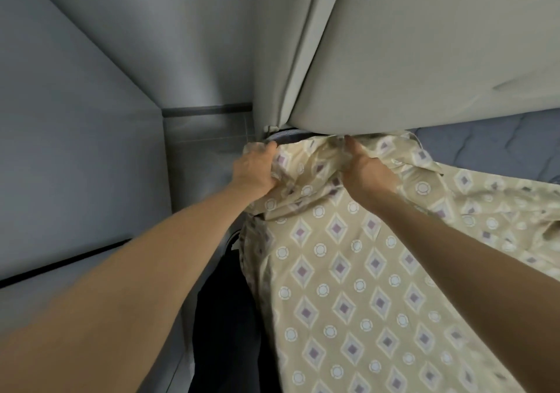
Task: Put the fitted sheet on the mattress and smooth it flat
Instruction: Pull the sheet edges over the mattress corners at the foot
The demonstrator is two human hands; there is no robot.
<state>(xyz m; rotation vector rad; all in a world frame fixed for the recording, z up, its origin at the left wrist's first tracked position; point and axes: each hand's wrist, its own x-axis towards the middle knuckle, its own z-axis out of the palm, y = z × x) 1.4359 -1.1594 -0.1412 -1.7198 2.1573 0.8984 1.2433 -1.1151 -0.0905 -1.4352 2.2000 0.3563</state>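
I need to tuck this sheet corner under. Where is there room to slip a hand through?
Free: bare blue mattress right of the right hand, below the headboard; and the floor strip between wall and headboard, left of the left hand. Crowded: the corner, where both hands grip bunched sheet against the headboard.

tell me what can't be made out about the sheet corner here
Head view:
Corner of the mattress: covered by the bunched fitted sheet, so whether it is hooked under cannot be told.
Fingertips of left hand and right hand: buried in sheet folds.
Far side of the mattress: cut off by the right edge.
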